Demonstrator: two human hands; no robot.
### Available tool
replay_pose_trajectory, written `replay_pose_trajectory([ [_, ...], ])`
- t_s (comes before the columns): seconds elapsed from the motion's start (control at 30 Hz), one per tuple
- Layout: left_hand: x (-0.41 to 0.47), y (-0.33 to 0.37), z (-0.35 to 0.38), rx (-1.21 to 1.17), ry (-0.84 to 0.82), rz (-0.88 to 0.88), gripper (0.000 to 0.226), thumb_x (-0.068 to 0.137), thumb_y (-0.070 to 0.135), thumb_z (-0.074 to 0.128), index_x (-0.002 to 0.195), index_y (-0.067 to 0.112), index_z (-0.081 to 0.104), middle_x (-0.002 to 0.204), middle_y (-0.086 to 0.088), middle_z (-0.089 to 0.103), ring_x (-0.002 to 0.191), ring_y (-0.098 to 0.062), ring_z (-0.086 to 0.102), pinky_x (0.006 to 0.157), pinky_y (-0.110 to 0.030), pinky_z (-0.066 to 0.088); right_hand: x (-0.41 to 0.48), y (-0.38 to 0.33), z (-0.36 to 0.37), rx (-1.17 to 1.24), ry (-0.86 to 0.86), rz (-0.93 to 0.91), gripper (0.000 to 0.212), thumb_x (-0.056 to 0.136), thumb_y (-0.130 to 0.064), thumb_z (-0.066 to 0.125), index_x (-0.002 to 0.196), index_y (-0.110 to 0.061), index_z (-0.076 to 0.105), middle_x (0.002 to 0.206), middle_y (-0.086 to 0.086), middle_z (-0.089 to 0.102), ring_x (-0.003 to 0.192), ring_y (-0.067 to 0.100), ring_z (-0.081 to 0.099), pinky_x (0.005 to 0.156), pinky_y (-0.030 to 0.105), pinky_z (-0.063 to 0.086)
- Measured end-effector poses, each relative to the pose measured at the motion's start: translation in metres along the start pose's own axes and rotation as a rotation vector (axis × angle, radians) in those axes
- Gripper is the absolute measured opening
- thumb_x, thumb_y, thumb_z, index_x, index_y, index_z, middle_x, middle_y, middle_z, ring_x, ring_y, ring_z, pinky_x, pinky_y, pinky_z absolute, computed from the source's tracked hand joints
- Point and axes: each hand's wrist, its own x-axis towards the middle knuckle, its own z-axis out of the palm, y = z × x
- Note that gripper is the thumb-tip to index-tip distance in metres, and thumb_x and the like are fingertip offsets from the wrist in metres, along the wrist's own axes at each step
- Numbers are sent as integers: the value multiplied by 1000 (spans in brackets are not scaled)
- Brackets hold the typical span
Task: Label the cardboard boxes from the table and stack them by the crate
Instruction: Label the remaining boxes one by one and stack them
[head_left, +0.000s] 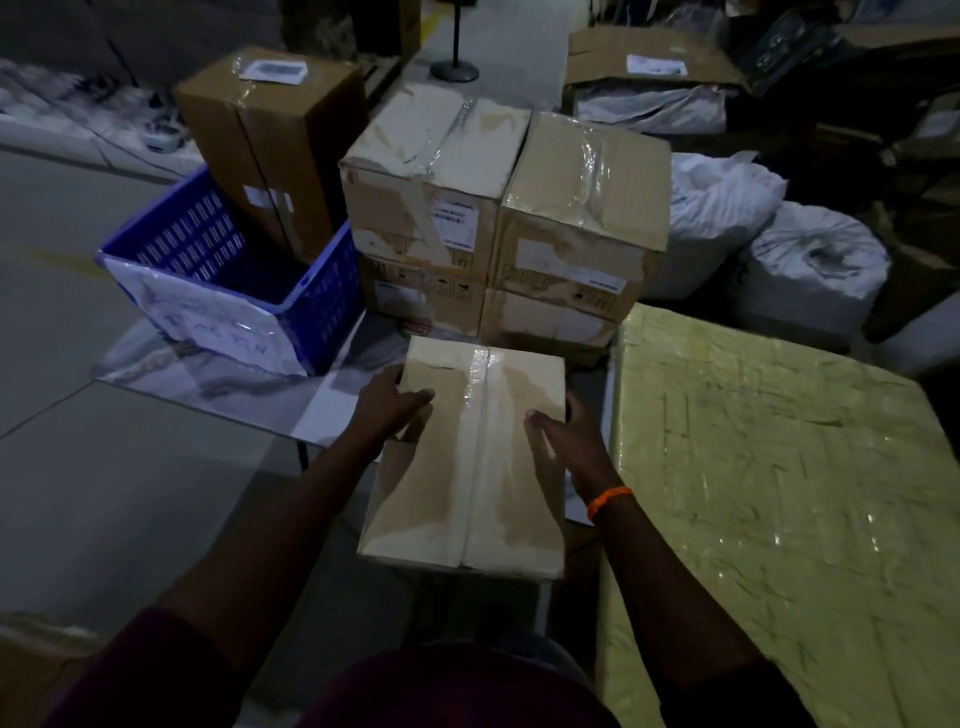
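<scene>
I hold a taped cardboard box out in front of me above the floor. My left hand grips its upper left side and my right hand grips its right side, an orange band on that wrist. Just beyond the box stands a stack of cardboard boxes, two wide and two high. To the stack's left sits a blue plastic crate with a paper sign on its front. A tall cardboard box with a label on top stands behind the crate.
A table with a yellow-green plastic-wrapped top fills the right side. White sacks lie behind it, with open cartons further back. A black stand base sits on the floor at the back. Grey tiled floor spreads to the left.
</scene>
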Motion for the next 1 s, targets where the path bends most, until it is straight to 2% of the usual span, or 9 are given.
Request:
replay_pose_trajectory([
  [0.13,-21,12,3,-96,69,43,43,92,19,71,134,16,59,119,6,62,102,-9,62,78,-20,48,-17,4,-9,-28,139,-31,44,91,-17,76,132,-19,59,117,2,71,105,20,69,94,46,59],
  [0.3,-58,46,1,-285,93,170,34,94,36,71,123,26,57,117,12,65,105,-2,65,73,-16,55,-49,-16,-26,-26,295,-178,55,92,-27,78,140,-17,54,121,-7,64,103,8,64,81,21,52],
  [0.43,-82,72,-2,-296,122,257,33,93,41,69,119,27,56,113,17,63,101,8,63,79,-16,54,-67,-37,-42,97,376,-240,55,92,-48,74,137,-24,55,126,-14,64,113,-2,61,92,24,51],
  [0.53,-89,77,-7,-328,177,295,56,86,61,67,116,15,56,111,5,66,104,-6,67,85,-29,57,-75,-50,-53,214,381,-275,48,92,-52,69,128,-23,58,124,-13,64,109,-8,61,91,20,48],
  [0.6,-89,71,-8,-375,197,278,56,82,70,61,106,20,57,108,0,67,107,-16,68,89,-41,58,-73,-49,-58,254,376,-267,52,87,-63,70,121,-25,60,122,-7,68,111,2,65,94,31,53],
  [0.67,-90,64,-5,-414,207,209,57,80,78,57,99,24,57,105,0,68,104,-18,69,92,-52,57,-72,-42,-59,250,365,-238,56,82,-77,65,114,-31,62,121,-3,69,115,16,66,98,48,55],
  [0.7,-91,61,-3,-406,214,174,58,78,81,55,97,26,58,103,2,68,102,-16,69,93,-54,57,-72,-38,-58,247,354,-228,59,80,-81,63,112,-32,62,121,-3,69,113,18,66,97,49,55],
  [0.87,-99,53,8,-334,222,148,56,81,76,62,100,24,61,102,11,67,97,-8,68,89,-50,59,-79,-21,-54,187,378,-196,67,79,-77,59,114,-20,56,108,-6,65,90,5,62,79,29,47],
  [1.0,-100,59,12,-279,206,205,42,89,57,59,117,26,58,110,18,62,98,4,64,85,-31,60,-78,-16,-51,184,392,-192,61,82,-66,61,122,-20,58,113,-8,68,96,-6,64,79,20,47],
])
